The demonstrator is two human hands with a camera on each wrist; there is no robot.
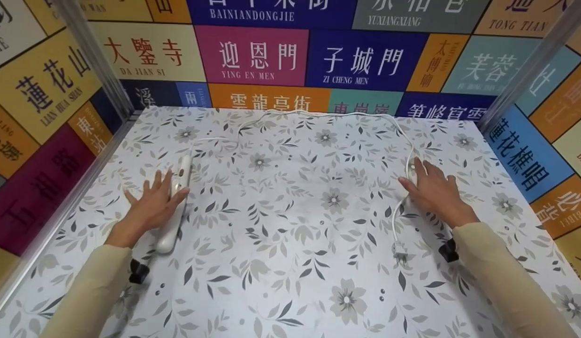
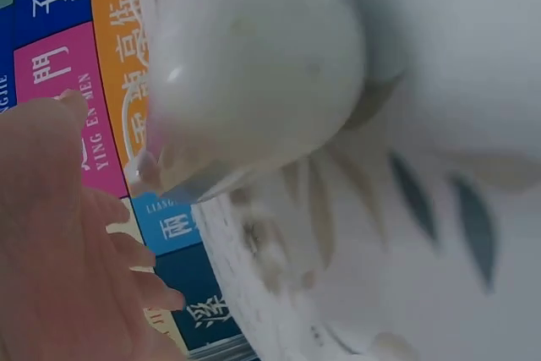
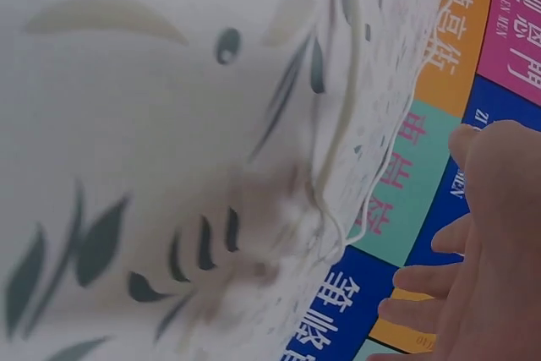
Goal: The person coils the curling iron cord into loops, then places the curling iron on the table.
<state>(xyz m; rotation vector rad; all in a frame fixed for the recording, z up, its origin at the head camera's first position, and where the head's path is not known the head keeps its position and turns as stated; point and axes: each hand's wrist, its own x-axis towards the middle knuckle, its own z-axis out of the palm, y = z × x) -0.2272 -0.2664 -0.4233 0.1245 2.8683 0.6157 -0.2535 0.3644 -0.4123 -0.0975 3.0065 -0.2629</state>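
Observation:
A long white wand-shaped appliance with a rounded near end lies on the left of the table. Beside it is my left hand, fingers spread, the thumb and index finger overlapping its upper part. In the left wrist view the rounded end looms large near the left palm. A white cord runs from the appliance's far end along the back edge and down the right side to a plug. My right hand rests at the cord, fingers extended; the right wrist view shows this hand past the cord.
A white cloth with grey flowers and leaves covers the table. Panels with colourful Chinese signs stand behind and at both sides. Clear uprights stand at the back left and back right corners. Black wrist straps show below both sleeves.

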